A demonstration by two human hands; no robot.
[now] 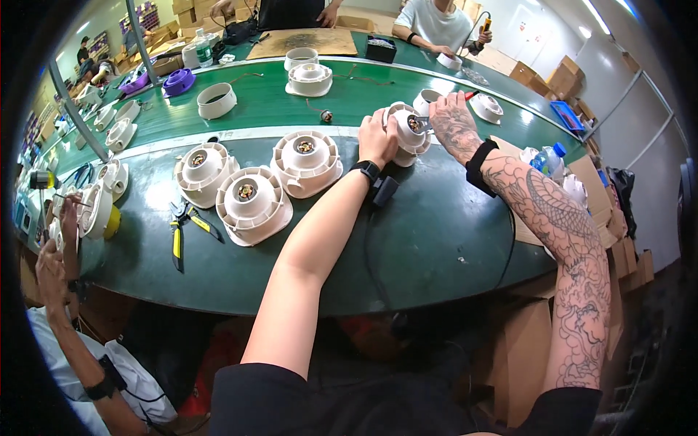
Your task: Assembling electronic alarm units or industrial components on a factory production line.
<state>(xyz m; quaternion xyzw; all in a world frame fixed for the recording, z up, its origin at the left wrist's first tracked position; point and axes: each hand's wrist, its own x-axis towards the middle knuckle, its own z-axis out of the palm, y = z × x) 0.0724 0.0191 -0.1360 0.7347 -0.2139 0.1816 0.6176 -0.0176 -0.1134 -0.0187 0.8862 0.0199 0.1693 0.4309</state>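
Here, the housing [409,152] is between both hands at the far edge of the green table [436,240], close to the pale rail [254,134]; I can't tell whether it rests there or is lifted slightly. From my end I see the left hand [379,136] pressed against its left side, fingers curled over the shell, with that arm stretched forward almost straight. The right arm slants in from the lower right, and the right hand [451,122] is closed around a tool [471,95]. Its red end pokes out above the knuckles, and metal shows by the housing's core; the grip hides the rest, so I can't make out its kind.

A black block [384,191] lies beside the left wrist, partly behind it. Left of that arm I have three more housings [254,218] and the pliers [182,225], handles apart. At far left, a co-worker's hands [52,272] blur into crowded parts near the rim. Across the table, two people [436,29] are cut off by the upper edge.
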